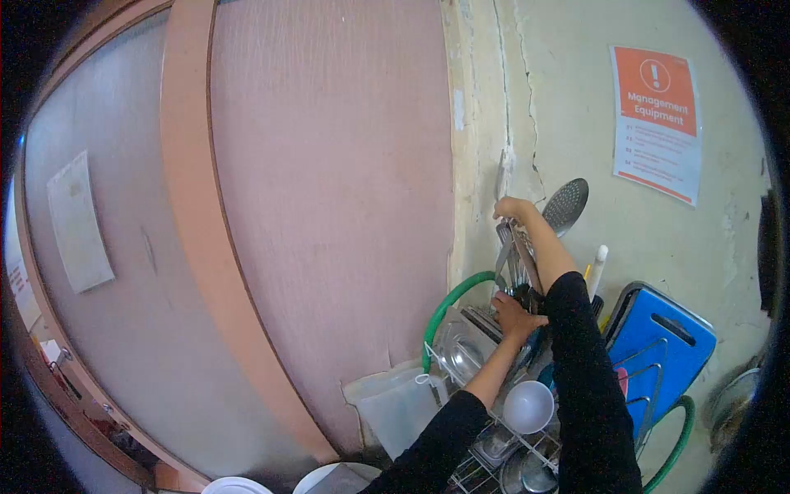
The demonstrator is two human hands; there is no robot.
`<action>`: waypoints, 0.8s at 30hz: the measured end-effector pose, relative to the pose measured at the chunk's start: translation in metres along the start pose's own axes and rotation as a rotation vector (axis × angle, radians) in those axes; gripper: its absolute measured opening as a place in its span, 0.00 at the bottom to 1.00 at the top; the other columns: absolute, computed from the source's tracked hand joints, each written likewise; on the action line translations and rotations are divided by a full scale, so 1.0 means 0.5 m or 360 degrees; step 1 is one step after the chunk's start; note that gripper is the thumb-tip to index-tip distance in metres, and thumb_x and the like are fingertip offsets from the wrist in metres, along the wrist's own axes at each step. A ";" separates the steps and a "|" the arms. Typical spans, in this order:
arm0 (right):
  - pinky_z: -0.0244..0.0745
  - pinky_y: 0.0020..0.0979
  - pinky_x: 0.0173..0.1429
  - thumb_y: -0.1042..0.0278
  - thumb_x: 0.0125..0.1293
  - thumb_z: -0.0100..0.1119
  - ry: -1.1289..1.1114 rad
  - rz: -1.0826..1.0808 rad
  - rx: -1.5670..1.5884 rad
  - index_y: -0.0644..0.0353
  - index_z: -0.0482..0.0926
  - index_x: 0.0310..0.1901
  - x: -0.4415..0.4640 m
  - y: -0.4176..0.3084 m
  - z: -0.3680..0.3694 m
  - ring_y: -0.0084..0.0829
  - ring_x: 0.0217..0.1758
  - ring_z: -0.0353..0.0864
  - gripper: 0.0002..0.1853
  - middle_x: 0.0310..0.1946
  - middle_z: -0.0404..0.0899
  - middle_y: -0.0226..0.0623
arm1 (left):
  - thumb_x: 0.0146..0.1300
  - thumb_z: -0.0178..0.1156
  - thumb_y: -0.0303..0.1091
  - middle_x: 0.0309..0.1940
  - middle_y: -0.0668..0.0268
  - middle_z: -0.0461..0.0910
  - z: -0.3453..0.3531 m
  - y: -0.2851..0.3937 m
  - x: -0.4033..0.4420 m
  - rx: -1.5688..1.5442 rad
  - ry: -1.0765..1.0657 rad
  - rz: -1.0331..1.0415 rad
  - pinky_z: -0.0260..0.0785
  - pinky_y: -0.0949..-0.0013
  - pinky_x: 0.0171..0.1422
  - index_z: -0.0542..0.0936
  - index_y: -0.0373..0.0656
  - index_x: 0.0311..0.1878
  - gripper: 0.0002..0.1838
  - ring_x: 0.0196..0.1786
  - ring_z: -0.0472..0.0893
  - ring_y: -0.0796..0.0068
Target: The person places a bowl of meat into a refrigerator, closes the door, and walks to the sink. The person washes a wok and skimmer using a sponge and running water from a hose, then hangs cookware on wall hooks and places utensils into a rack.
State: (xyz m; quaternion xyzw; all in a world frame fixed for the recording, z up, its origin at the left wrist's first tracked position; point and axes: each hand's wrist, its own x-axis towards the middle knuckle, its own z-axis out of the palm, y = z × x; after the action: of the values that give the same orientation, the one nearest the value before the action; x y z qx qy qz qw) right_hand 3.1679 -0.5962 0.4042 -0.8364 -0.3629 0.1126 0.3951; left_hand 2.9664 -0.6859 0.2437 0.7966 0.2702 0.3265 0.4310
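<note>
My right hand is closed at the top of a bunch of upright metal utensils by the wall. A thin metal utensil sticks up from its fingers; its kind is unclear. Lower down, my left hand rests against the base of the bunch, thumb and fingers apart. Whatever holds the utensils there is mostly hidden by this hand. A perforated skimmer leans out to the right, behind my right forearm.
Below is a wire dish rack with a white bowl and metal dishes. Blue chopping boards stand at right. A green hose curves at left, near a translucent plastic container. Behind is a cracked wall with a posted notice.
</note>
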 end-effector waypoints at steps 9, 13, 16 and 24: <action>0.75 0.36 0.28 0.62 0.44 0.63 0.0648 -0.0648 -0.0958 0.62 0.80 0.27 -0.093 -0.067 -0.045 0.35 0.26 0.79 0.12 0.20 0.78 0.39 | 0.17 0.76 0.44 0.55 0.40 0.55 -0.019 0.010 -0.019 0.0009 0.0117 0.0353 0.58 0.59 0.60 0.46 0.22 0.58 0.65 0.58 0.60 0.44; 0.75 0.35 0.29 0.64 0.44 0.63 0.0671 -0.0426 -0.0898 0.61 0.80 0.32 -0.179 -0.103 -0.074 0.36 0.28 0.79 0.13 0.22 0.79 0.40 | 0.18 0.76 0.43 0.57 0.42 0.54 0.021 -0.002 0.009 0.0215 0.0309 0.0304 0.57 0.58 0.61 0.45 0.24 0.59 0.66 0.59 0.59 0.46; 0.71 0.37 0.46 0.67 0.46 0.56 0.0582 -0.0364 -0.0500 0.67 0.78 0.36 -0.125 -0.066 -0.084 0.44 0.42 0.77 0.15 0.40 0.75 0.56 | 0.20 0.76 0.46 0.60 0.39 0.48 -0.007 0.013 0.010 0.0090 0.0065 0.0018 0.54 0.60 0.64 0.41 0.25 0.60 0.68 0.61 0.56 0.46; 0.68 0.39 0.45 0.62 0.47 0.48 0.0289 -0.0253 0.0276 0.65 0.77 0.39 0.090 0.071 -0.004 0.43 0.43 0.75 0.19 0.41 0.76 0.49 | 0.20 0.76 0.47 0.61 0.37 0.44 -0.029 -0.002 0.044 0.0036 -0.0182 -0.0204 0.51 0.60 0.65 0.35 0.27 0.61 0.72 0.63 0.54 0.46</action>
State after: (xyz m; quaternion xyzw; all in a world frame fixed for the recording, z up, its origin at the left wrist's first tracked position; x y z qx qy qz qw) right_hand 3.2192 -0.5810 0.3838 -0.7744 -0.3797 0.0357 0.5048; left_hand 2.9697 -0.6624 0.2553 0.7999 0.2993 0.2490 0.4566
